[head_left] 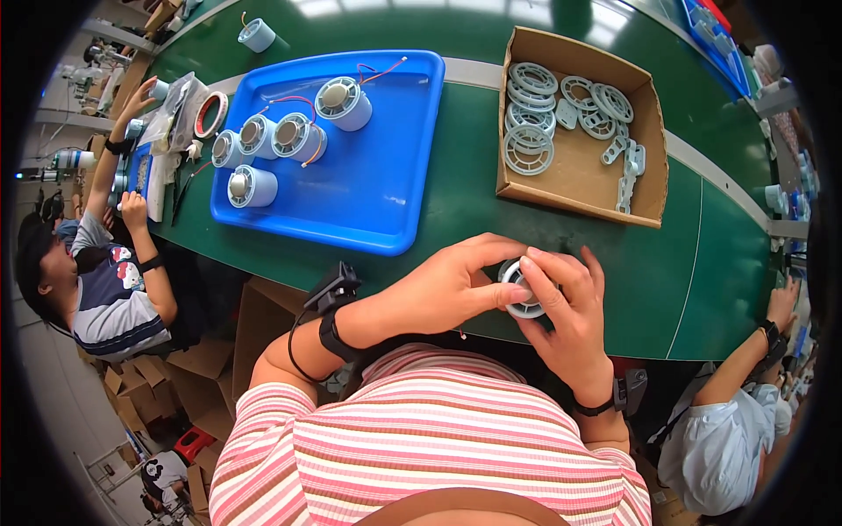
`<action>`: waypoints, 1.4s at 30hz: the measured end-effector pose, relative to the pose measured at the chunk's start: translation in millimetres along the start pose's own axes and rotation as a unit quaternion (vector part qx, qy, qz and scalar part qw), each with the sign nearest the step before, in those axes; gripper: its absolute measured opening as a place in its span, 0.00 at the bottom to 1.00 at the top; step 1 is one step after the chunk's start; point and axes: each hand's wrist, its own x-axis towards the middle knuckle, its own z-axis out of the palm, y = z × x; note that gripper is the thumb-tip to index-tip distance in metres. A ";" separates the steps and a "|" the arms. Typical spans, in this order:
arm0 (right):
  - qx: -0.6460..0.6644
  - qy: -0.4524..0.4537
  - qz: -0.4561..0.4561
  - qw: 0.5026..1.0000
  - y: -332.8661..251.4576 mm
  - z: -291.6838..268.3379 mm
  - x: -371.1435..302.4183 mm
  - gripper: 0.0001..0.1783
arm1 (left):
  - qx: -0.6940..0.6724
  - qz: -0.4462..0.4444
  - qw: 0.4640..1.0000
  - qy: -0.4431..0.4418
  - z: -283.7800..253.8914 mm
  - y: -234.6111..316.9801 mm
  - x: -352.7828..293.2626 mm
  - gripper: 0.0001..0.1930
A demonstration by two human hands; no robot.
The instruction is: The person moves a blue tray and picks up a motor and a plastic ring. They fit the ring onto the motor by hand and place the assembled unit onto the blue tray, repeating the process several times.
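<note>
In front of my chest, above the table's near edge, both hands grip a pale round part [528, 310] with a slotted rim, like the cylinders in the tray. My left hand [465, 282] holds it from the left, thumb across its face. On the other side, my right hand [566, 298] has its fingers curled over the top and right of the rim. Fingers cover much of the part, so its body is mostly hidden. A thin wire end with a small plug [463, 334] shows below my left hand.
A blue tray [377, 206] holds several pale blue cylinders [260, 188], some with red wires. Right of it stands an open cardboard box [574, 184] of flat slotted rings and small brackets. A tape roll [210, 115] lies beyond the tray. Co-workers sit left and right.
</note>
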 end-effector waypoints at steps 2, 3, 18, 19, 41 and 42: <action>-0.006 0.021 0.017 1.000 -0.2 -5.6 -6.2 0.38 | 0.109 0.056 0.991 0.050 -3.0 11.3 -6.3 0.24; -0.013 0.037 0.040 0.998 1.0 -9.4 -9.7 0.37 | 0.204 0.103 0.969 0.092 -12.6 20.4 -11.6 0.19; -0.263 0.228 0.218 0.912 60.8 -98.1 -0.6 0.21 | 0.686 0.123 0.656 0.288 -140.3 53.9 9.3 0.22; -0.143 0.212 0.206 0.945 50.5 -95.6 19.7 0.17 | 0.659 0.086 0.690 0.287 -131.9 54.4 9.1 0.24; -0.062 0.140 -0.081 0.985 -6.7 -28.1 34.6 0.14 | 0.448 0.145 0.882 0.026 -36.1 37.8 -44.5 0.31; -0.077 0.096 -0.077 0.989 -4.3 -21.8 22.7 0.15 | 0.438 0.150 0.886 0.037 -29.6 29.2 -41.1 0.31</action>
